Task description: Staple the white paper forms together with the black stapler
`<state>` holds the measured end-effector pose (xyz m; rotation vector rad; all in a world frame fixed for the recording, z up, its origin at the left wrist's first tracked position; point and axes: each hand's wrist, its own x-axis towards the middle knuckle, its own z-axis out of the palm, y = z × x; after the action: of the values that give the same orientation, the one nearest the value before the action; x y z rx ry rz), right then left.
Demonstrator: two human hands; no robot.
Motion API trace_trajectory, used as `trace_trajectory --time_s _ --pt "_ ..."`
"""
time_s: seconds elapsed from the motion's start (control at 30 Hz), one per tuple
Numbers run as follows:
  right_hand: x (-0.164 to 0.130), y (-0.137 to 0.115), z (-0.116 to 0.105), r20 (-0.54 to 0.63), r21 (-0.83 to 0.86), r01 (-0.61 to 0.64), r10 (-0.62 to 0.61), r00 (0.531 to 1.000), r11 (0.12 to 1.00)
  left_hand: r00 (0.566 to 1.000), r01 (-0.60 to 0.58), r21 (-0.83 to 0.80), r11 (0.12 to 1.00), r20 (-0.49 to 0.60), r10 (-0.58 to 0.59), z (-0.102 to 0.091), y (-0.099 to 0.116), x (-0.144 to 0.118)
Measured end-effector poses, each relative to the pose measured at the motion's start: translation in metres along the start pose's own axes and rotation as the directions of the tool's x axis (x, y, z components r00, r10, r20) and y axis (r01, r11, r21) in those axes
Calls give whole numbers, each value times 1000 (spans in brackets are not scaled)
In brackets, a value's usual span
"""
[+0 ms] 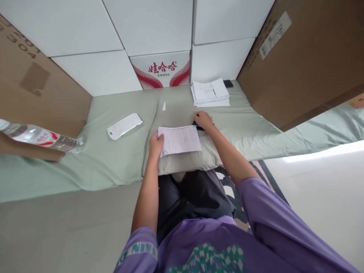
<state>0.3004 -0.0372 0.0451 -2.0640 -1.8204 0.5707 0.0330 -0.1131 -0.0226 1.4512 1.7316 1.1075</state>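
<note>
My left hand [156, 144] is closed on the left edge of a white printed sheet of paper [182, 139], thumb on top. The sheet lies at the front of the cloth-covered surface, its printing sideways to me. Just beyond the sheet's upper right corner, my right hand [203, 120] is curled over a small black object [198, 126]. Most of that object is hidden under the fingers, so its kind cannot be made out. A small white pointed scrap [164, 106] lies farther back on the cloth.
A stack of printed papers [211, 93] sits at the back right, with a black phone-like object [228, 83] behind it. A white flat packet [124, 126] lies to the left. Cardboard boxes [307, 60] stand at both sides, white cartons [162, 70] behind. A water bottle [42, 136] is far left.
</note>
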Motion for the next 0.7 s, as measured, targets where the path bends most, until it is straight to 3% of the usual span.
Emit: trace_trajectory --time_s 0.23,0.7 --pt "4 3 3 54 -67 13 -9 999 998 1000 -11 56 998 -23 13 0 1 -3" --pt "2 1 4 27 -78 -4 6 1000 997 1000 20 51 999 -15 -19 -1 7 -9"
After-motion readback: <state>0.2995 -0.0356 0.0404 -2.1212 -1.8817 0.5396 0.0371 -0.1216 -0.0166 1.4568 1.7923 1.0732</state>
